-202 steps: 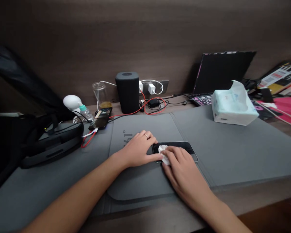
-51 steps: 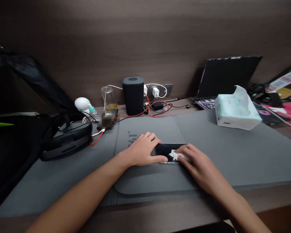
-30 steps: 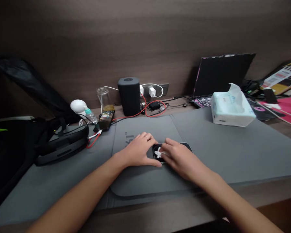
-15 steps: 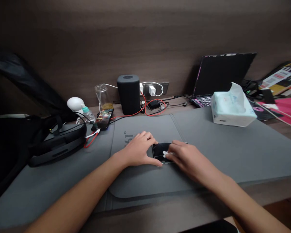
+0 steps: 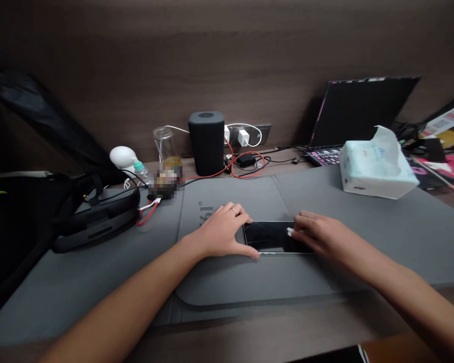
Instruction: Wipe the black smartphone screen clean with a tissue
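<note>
A smartphone [image 5: 270,237] with a dark screen lies flat and lengthwise on a grey mat [image 5: 227,280]. My left hand [image 5: 225,232] grips its left end, the thumb along the near edge and the fingers at the far edge. Pinched in my right hand [image 5: 321,232] is a small wad of white tissue [image 5: 289,232], pressed on the right part of the screen. Most of the wad is hidden by the fingers, and that hand also covers the phone's right end.
A tissue pack [image 5: 378,169] stands at the right, before an open laptop [image 5: 365,111]. Along the wall are a black speaker [image 5: 207,143], a glass bottle [image 5: 164,143], chargers and tangled cables [image 5: 247,161]. A black headset [image 5: 98,224] lies at the left.
My right hand has slid the tissue rightward across the screen, baring more of the phone. My left hand keeps its hold at the left end. The view has shifted slightly.
</note>
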`<act>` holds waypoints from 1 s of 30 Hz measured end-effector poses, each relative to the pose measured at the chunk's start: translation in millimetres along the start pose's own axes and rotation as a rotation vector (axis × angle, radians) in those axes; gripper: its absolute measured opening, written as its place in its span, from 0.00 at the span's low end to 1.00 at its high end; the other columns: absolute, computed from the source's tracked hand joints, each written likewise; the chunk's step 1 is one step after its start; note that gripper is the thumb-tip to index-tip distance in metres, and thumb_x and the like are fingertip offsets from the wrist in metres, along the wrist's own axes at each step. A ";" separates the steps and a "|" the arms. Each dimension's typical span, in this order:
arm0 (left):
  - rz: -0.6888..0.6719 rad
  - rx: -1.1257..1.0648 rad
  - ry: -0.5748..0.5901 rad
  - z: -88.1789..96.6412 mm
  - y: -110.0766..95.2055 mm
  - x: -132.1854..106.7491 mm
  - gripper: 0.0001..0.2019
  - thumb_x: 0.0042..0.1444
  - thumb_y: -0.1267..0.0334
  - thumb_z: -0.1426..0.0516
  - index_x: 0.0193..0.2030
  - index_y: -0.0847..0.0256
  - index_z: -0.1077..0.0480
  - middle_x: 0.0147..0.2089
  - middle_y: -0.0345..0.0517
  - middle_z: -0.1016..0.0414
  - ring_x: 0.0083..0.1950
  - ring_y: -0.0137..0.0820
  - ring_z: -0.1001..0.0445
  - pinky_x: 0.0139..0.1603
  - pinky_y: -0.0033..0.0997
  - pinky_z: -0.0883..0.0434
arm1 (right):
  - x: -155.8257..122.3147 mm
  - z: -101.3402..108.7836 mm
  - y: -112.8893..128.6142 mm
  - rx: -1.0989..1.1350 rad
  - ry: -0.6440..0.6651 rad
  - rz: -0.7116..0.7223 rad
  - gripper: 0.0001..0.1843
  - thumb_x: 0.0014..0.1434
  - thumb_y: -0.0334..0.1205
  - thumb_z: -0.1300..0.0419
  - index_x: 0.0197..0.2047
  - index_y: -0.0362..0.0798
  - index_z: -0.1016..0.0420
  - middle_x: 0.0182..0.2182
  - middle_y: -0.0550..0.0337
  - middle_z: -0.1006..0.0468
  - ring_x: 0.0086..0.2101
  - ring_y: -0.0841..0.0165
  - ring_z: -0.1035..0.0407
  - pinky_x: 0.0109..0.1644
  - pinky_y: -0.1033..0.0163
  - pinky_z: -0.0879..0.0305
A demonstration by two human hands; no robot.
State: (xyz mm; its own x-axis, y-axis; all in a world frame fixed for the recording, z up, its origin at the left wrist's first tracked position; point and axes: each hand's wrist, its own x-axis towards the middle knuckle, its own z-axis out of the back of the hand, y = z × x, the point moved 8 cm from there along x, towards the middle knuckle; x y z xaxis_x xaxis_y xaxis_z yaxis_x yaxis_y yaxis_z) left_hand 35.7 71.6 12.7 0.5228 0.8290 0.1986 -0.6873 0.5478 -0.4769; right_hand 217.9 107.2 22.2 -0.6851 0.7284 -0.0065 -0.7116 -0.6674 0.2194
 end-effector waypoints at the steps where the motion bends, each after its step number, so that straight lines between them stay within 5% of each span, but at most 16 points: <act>1: 0.005 0.002 0.001 0.0 0.5 0.1 0.32 0.47 0.36 0.36 0.51 0.58 0.30 0.49 0.48 0.30 0.51 0.42 0.33 0.54 0.44 0.33 | -0.4 -0.3 -2.6 -0.004 0.003 -0.002 0.14 0.68 0.41 0.50 0.29 0.51 0.38 0.29 0.59 0.30 0.27 0.67 0.34 0.33 0.62 0.41; 4: 0.010 0.010 -0.002 0.3 0.8 0.3 0.33 0.47 0.36 0.35 0.51 0.59 0.30 0.49 0.48 0.30 0.51 0.42 0.33 0.55 0.44 0.33 | 8.0 -3.6 12.5 -0.017 0.016 0.008 0.13 0.67 0.40 0.50 0.29 0.50 0.36 0.29 0.59 0.30 0.26 0.68 0.34 0.33 0.62 0.42; 9: -0.009 0.030 -0.002 -0.6 -1.0 1.1 0.31 0.48 0.36 0.36 0.48 0.59 0.30 0.48 0.49 0.31 0.50 0.42 0.33 0.53 0.43 0.33 | 35.5 -10.5 81.7 0.032 0.030 0.110 0.10 0.64 0.31 0.48 0.31 0.48 0.33 0.32 0.57 0.29 0.29 0.68 0.35 0.33 0.64 0.42; 12: -0.009 0.048 0.002 -0.9 -1.6 1.3 0.29 0.49 0.36 0.37 0.43 0.61 0.30 0.46 0.49 0.31 0.48 0.42 0.33 0.51 0.43 0.32 | 42.2 -12.5 100.7 0.070 0.028 0.160 0.09 0.62 0.29 0.46 0.30 0.47 0.33 0.32 0.57 0.29 0.29 0.69 0.35 0.33 0.65 0.42; 23: 0.003 -0.003 -0.007 0.4 0.5 0.8 0.34 0.47 0.35 0.36 0.52 0.59 0.29 0.49 0.49 0.30 0.52 0.43 0.33 0.55 0.44 0.33 | -5.8 2.8 -10.7 0.060 -0.023 -0.037 0.17 0.67 0.47 0.51 0.28 0.51 0.36 0.28 0.59 0.33 0.26 0.67 0.33 0.32 0.61 0.38; 26: 0.004 -0.003 -0.003 0.2 0.1 1.6 0.33 0.47 0.36 0.36 0.52 0.59 0.29 0.49 0.49 0.30 0.52 0.43 0.33 0.55 0.44 0.33 | -8.7 3.5 -10.0 0.062 -0.030 -0.059 0.16 0.66 0.46 0.51 0.28 0.51 0.36 0.28 0.59 0.33 0.26 0.67 0.34 0.32 0.61 0.39; 30: 0.007 0.023 0.003 0.0 -0.5 1.9 0.34 0.46 0.35 0.36 0.52 0.60 0.29 0.49 0.50 0.30 0.53 0.44 0.33 0.55 0.44 0.33 | 6.5 -5.1 30.3 0.097 0.001 -0.015 0.14 0.67 0.42 0.51 0.30 0.50 0.34 0.30 0.58 0.32 0.28 0.67 0.33 0.34 0.62 0.38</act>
State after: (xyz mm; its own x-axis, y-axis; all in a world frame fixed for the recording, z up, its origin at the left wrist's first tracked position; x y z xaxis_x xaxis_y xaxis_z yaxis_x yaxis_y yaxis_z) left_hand 37.0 72.9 13.3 0.5193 0.8325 0.1933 -0.7023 0.5445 -0.4585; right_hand 191.2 90.9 23.9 -0.6749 0.7379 -0.0109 -0.7031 -0.6385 0.3130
